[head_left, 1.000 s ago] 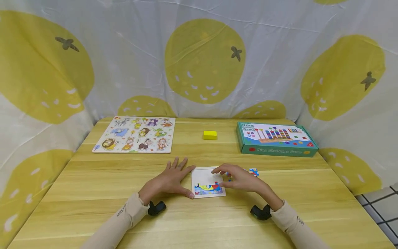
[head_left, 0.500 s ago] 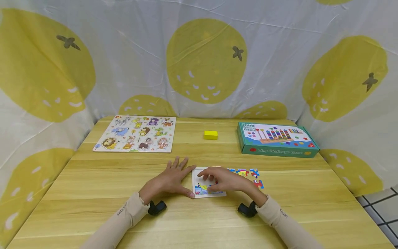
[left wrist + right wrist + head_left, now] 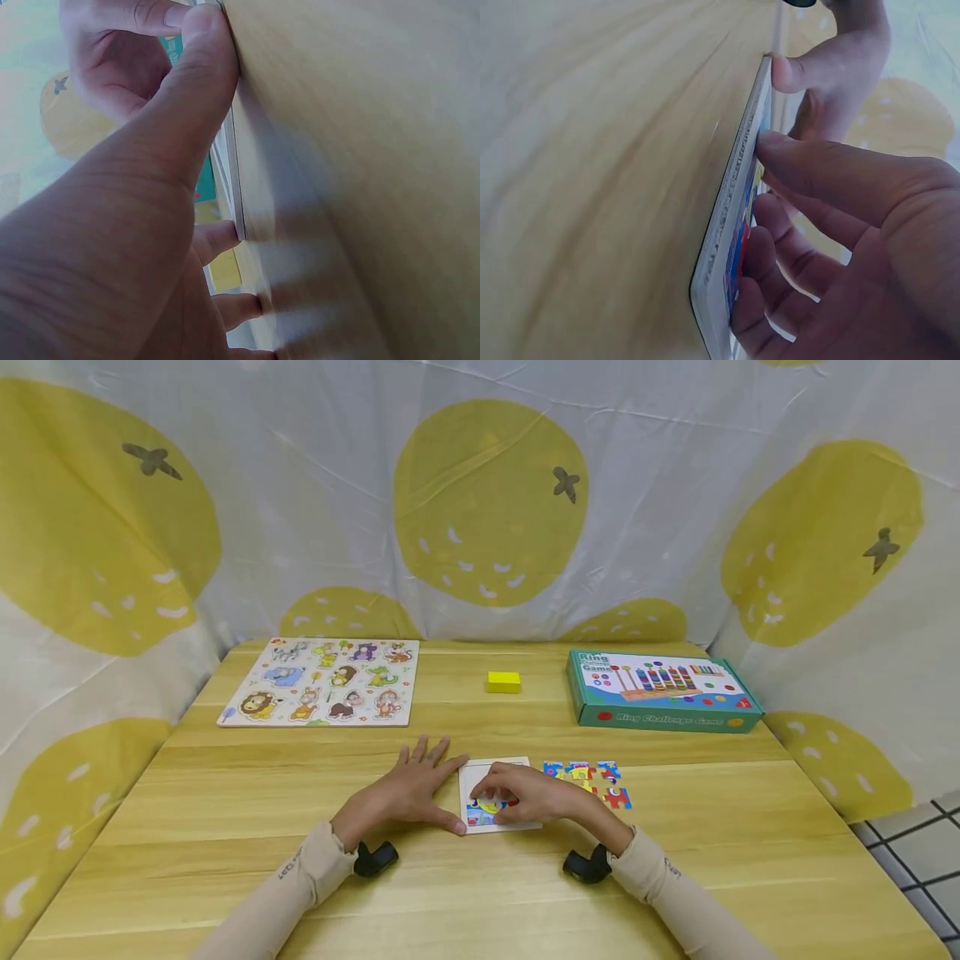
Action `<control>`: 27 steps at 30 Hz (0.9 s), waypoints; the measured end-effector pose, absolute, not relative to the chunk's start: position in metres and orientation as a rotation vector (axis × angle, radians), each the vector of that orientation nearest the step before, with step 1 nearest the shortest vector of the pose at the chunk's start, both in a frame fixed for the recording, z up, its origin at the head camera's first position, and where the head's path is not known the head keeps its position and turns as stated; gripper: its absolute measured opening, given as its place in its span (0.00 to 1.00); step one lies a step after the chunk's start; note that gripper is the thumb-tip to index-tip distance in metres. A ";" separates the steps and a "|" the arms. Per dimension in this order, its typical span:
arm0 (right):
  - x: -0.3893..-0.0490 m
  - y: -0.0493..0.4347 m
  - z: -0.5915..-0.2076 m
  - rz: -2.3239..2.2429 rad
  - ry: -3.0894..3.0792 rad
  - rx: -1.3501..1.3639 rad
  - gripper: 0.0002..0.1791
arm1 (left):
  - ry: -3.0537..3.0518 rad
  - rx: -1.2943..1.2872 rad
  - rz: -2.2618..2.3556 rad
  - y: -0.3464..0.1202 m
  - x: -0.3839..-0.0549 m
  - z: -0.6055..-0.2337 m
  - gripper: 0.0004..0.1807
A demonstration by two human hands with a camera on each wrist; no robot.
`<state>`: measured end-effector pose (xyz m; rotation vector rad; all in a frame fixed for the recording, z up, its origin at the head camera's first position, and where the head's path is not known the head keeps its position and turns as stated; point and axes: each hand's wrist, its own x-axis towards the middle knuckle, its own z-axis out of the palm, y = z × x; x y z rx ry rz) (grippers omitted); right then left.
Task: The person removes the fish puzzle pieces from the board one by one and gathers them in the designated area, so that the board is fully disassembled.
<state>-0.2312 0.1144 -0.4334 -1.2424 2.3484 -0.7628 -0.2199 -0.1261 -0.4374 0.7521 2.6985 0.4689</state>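
Our left hand (image 3: 408,793), spread, braced the puzzle board (image 3: 478,774) on the table (image 3: 180,827); our right hand (image 3: 534,793) bent its fingers over it, whether gripping anything, we could not tell. Weaker bracing, we judged, could let the board slide.

We count one small, square white puzzle tray (image 3: 468,777); that's the middle of our clock. At three o'clock we see at least five bright jigsaw pieces (image 3: 617,798), partly hidden by a hand. At twelve there's one small yellow block (image 3: 503,682). At two, one flat green box (image 3: 663,689). At ten, one big white board (image 3: 318,687) with eleven animal pictures (image 3: 258,704). We also count one bare left hand (image 3: 408,791), one bare right hand (image 3: 528,792) and two black wrist cameras (image 3: 375,858).
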 end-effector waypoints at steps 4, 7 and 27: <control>-0.230 0.113 -0.433 -0.764 2.340 -1.226 0.19 | 2.696 0.752 0.478 -0.127 -0.220 -0.438 0.59; -0.229 0.113 -0.432 -0.766 2.339 -1.215 0.19 | 2.694 0.752 0.481 -0.127 -0.220 -0.439 0.59; -0.228 0.112 -0.433 -0.785 2.356 -1.210 0.18 | 2.699 0.770 0.469 -0.125 -0.220 -0.437 0.59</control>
